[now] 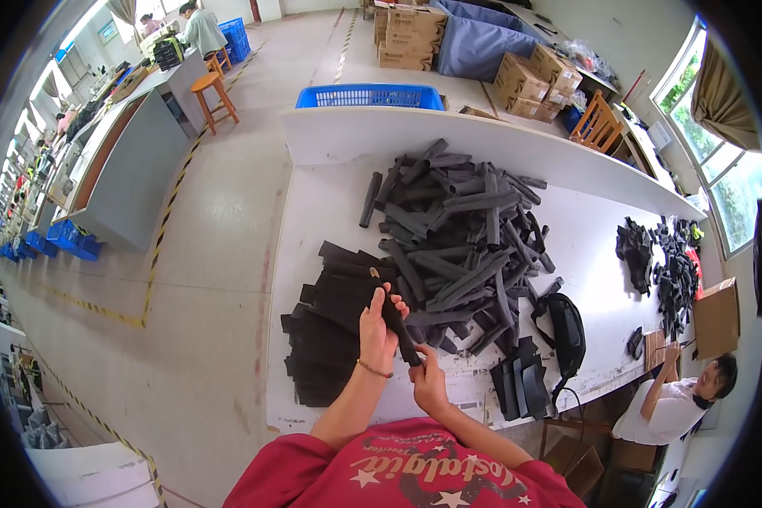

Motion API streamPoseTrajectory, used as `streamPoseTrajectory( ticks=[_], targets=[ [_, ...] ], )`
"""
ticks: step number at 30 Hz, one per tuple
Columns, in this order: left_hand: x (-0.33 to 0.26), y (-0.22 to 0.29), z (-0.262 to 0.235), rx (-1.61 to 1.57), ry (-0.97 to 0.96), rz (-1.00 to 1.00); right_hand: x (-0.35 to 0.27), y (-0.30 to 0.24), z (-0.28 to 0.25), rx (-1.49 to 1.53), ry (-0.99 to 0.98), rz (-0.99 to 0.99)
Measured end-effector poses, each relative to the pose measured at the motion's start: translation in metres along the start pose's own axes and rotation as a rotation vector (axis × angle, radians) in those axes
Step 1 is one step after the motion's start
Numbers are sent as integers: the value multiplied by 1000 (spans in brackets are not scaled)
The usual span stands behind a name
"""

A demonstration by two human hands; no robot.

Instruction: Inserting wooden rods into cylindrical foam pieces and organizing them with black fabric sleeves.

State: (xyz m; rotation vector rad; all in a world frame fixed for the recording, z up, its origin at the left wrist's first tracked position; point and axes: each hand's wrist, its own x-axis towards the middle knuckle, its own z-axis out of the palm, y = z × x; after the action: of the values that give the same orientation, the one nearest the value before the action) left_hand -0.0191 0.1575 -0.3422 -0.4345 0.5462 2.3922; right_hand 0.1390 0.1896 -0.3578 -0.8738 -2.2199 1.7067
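Both hands hold one black fabric tube slantwise above the near left part of the white table. My left hand is wrapped around its upper half. A short tan tip, perhaps a stick's end, shows at the tube's far end. With closed fingers, my right hand pinches the tube's near end. Under and left of my left hand lie flat black fabric pieces in overlapping stacks. Beyond my hands rises a loose heap of dark grey rolled tubes.
Right of the heap are a black bag and flat dark pieces. Black scraps lie farther right, near a seated person. A white panel edges the table's far side, with a blue basket behind it.
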Motion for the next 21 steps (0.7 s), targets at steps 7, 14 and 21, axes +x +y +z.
streamPoseTrajectory(
  ticks=[7,14,21],
  targets=[
    [2,2,12,185,103,43,0,11,-4,-55,-122,16],
    [37,70,21,360,131,291,-60,61,-38,-60,-541,208],
    [59,79,20,171,112,284,-41,-3,-51,-125,-293,161]
  ],
)
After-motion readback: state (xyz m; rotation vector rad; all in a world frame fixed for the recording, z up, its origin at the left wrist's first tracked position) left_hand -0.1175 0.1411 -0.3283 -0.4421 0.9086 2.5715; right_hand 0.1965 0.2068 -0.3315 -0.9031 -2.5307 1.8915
